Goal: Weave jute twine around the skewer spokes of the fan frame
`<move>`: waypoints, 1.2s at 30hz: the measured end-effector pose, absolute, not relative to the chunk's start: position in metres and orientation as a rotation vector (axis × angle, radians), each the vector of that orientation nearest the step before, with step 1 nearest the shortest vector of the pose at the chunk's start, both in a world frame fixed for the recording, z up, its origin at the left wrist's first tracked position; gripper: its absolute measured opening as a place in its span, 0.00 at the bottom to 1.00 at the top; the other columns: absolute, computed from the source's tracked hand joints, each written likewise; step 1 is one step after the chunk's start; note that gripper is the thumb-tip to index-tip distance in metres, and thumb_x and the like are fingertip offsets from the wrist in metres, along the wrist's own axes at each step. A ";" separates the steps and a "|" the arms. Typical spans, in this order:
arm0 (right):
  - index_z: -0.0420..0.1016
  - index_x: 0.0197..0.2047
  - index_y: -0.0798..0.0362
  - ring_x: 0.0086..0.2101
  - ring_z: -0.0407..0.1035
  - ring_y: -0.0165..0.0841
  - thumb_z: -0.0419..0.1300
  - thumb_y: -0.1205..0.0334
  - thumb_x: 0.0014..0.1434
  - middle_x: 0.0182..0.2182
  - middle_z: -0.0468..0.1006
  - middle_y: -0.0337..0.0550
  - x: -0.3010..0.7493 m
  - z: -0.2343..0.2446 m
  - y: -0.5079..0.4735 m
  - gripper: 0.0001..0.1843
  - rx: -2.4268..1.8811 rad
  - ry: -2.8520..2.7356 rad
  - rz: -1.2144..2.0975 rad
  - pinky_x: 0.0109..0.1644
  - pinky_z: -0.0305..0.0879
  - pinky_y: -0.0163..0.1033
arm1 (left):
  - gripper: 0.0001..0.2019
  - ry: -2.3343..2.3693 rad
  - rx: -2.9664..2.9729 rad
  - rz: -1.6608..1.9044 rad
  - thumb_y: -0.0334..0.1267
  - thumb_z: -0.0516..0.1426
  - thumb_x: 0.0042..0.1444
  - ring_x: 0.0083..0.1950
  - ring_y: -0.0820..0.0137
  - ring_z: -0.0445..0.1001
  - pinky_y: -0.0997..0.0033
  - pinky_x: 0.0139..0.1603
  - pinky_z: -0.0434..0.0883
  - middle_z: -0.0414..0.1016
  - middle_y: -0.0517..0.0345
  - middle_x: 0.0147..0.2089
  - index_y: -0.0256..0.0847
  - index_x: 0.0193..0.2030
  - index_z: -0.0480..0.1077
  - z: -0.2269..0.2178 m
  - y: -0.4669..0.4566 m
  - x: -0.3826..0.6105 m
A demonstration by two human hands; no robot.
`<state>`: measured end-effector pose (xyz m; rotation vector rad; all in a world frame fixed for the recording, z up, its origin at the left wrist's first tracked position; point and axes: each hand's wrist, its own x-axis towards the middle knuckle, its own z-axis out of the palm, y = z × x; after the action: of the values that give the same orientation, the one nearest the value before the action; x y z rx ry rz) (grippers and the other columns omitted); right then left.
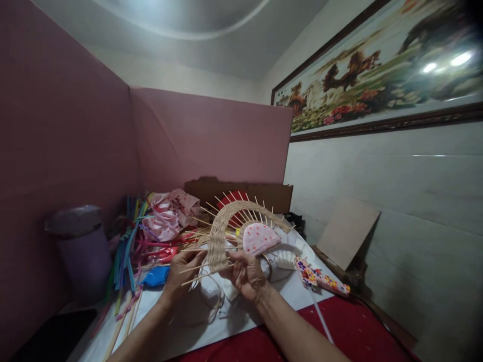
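A half-round woven piece (219, 236) is held up above the table, its thin wooden sticks spreading out like rays through a band of tan twisted cord. At its centre sits a half-disc of pink fabric with red dots (260, 238). My right hand (247, 276) is closed around the lower end of the woven band, palm partly turned up. Beside it, my left hand (183, 275) has its fingers pinched together at the sticks on the left edge; whether cord is also between them I cannot make out. Loose cord (217, 306) lies below on the white sheet.
Colourful strips (128, 251) and crumpled pink fabric (166, 221) lie at the left, near a blue packet (156, 276). A lidded purple bin (85, 256) stands far left. On the right are a flowered glue gun (320, 277) and a white paper plate (302, 249). Cardboard (349, 231) leans on the wall.
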<state>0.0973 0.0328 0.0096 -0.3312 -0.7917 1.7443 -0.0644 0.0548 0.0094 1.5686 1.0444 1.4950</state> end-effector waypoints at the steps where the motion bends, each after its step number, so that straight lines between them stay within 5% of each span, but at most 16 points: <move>1: 0.72 0.36 0.56 0.32 0.73 0.33 0.55 0.67 0.47 0.33 0.78 0.45 0.097 0.009 0.033 0.11 -0.318 -0.807 1.745 0.33 0.69 0.37 | 0.15 1.051 1.600 1.505 0.47 0.59 0.43 0.21 0.75 0.64 0.78 0.18 0.59 0.72 0.55 0.24 0.35 0.28 0.74 0.008 0.056 -0.065; 9: 0.71 0.37 0.55 0.33 0.73 0.33 0.56 0.67 0.45 0.35 0.78 0.46 0.096 0.008 0.032 0.13 -0.318 -0.858 1.748 0.32 0.68 0.36 | 0.13 0.994 1.610 1.578 0.45 0.60 0.42 0.29 0.69 0.70 0.74 0.27 0.66 0.74 0.52 0.27 0.34 0.27 0.74 -0.003 0.066 -0.070; 16: 0.66 0.47 0.51 0.31 0.72 0.32 0.56 0.68 0.46 0.35 0.78 0.42 0.094 0.004 0.032 0.22 -0.321 -0.842 1.694 0.30 0.68 0.36 | 0.15 0.949 1.559 1.512 0.48 0.60 0.41 0.23 0.72 0.67 0.76 0.21 0.62 0.71 0.56 0.22 0.34 0.23 0.72 0.000 0.063 -0.067; 30: 0.68 0.44 0.52 0.28 0.70 0.30 0.57 0.65 0.47 0.34 0.77 0.41 0.087 0.004 0.031 0.18 -0.329 -0.855 1.697 0.25 0.64 0.33 | 0.11 0.732 1.291 1.405 0.41 0.63 0.40 0.30 0.66 0.72 0.69 0.33 0.69 0.75 0.54 0.28 0.35 0.29 0.74 -0.004 0.064 -0.062; 36: 0.71 0.41 0.55 0.28 0.69 0.29 0.57 0.61 0.50 0.33 0.76 0.43 0.083 0.010 0.026 0.14 -0.324 -0.893 1.707 0.26 0.64 0.32 | 0.09 0.806 1.325 1.356 0.33 0.64 0.35 0.31 0.66 0.72 0.73 0.29 0.67 0.76 0.54 0.29 0.36 0.28 0.74 0.007 0.049 -0.056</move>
<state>0.0826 0.0255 0.0097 -0.3240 -0.8933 1.7067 -0.0565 0.0488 0.0067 1.3246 0.8055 1.3556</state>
